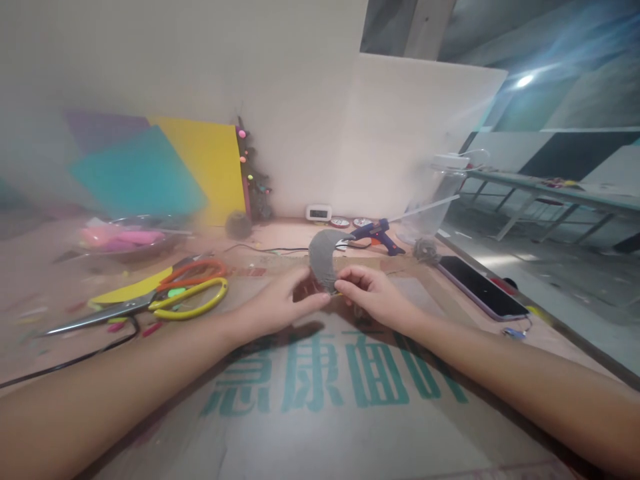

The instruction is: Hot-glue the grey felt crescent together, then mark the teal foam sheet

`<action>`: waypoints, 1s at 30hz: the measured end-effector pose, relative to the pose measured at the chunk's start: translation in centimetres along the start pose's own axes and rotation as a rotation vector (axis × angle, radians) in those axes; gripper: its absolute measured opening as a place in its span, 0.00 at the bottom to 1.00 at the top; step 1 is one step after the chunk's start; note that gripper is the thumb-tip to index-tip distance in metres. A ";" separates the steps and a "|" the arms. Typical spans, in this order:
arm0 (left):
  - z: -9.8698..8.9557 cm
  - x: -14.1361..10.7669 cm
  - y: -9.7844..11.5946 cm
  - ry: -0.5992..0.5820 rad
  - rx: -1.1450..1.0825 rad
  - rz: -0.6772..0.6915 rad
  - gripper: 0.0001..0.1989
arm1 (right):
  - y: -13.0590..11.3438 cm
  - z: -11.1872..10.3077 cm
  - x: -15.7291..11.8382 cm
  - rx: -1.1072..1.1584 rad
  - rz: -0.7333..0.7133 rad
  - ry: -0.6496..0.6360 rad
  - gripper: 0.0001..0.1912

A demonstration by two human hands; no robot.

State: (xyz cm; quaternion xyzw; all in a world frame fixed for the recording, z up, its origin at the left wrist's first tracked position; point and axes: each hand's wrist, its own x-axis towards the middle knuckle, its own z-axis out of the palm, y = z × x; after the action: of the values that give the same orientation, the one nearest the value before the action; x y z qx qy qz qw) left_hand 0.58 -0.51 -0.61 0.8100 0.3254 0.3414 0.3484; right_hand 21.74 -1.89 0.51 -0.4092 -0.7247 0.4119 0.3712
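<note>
Between my hands stands a grey curved piece (323, 257), crescent-like, raised above the printed sheet; its material I cannot make out. My left hand (297, 297) closes on its lower left side, thumb pointing right along the bottom. From the right, my right hand (370, 293) pinches the lower edge with thumb and index finger. A thin yellowish bit shows by the right fingertips, too small to name. Just behind the grey piece lies a blue glue gun (377, 235). The sheet with green printed characters (320, 427) spreads under both forearms.
Scissors with orange and yellow handles (190, 297) lie at left, by a black cable (115, 343) and scraps. A clear bowl (130, 250) holds pink pieces. Behind stand coloured sheets (215, 173) and a small clock (319, 213). A phone (483, 287) lies at right, near the table edge.
</note>
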 end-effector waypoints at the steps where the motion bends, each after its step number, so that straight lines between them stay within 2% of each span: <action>1: 0.0 0.0 0.2 0.003 -0.014 -0.001 0.18 | 0.0 0.1 0.0 -0.035 -0.009 -0.005 0.11; 5: 0.1 0.0 0.7 0.073 -0.091 -0.035 0.17 | -0.2 0.2 -0.2 -0.170 -0.073 -0.029 0.11; 10: 0.0 0.2 0.5 0.188 -0.079 -0.100 0.15 | -0.1 -0.1 -0.3 -0.305 -0.124 0.007 0.13; 15: -0.3 0.4 0.3 0.367 -0.058 -0.201 0.13 | 0.1 -0.6 -0.1 -0.449 -0.100 0.028 0.12; 18: -0.7 0.6 0.3 0.493 -0.135 -0.238 0.13 | -0.6 -1.4 0.1 -0.495 -0.036 -0.056 0.12; 21: -1.0 0.7 0.1 0.552 -0.156 -0.246 0.14 | -1.9 -2.9 0.5 -0.542 0.028 -0.101 0.13; 25: -1.1 0.8 -0.1 0.529 -0.166 -0.208 0.13 | -3.1 -6.0 1.7 -0.651 0.053 0.047 0.13; 28: -1.0 0.8 0.1 0.495 -0.162 -0.177 0.13 | -2.4 -9.2 2.7 -0.871 0.062 0.136 0.13; 30: -0.9 0.8 0.3 0.475 -0.147 -0.164 0.14 | -1.1 -11.4 3.2 -0.955 0.108 0.119 0.17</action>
State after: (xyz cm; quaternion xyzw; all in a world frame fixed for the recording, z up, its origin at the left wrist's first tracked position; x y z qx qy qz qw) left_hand 0.37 0.24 0.33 0.6505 0.4373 0.5153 0.3465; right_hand 30.18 3.95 6.54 -0.5940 -0.7878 0.0275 0.1607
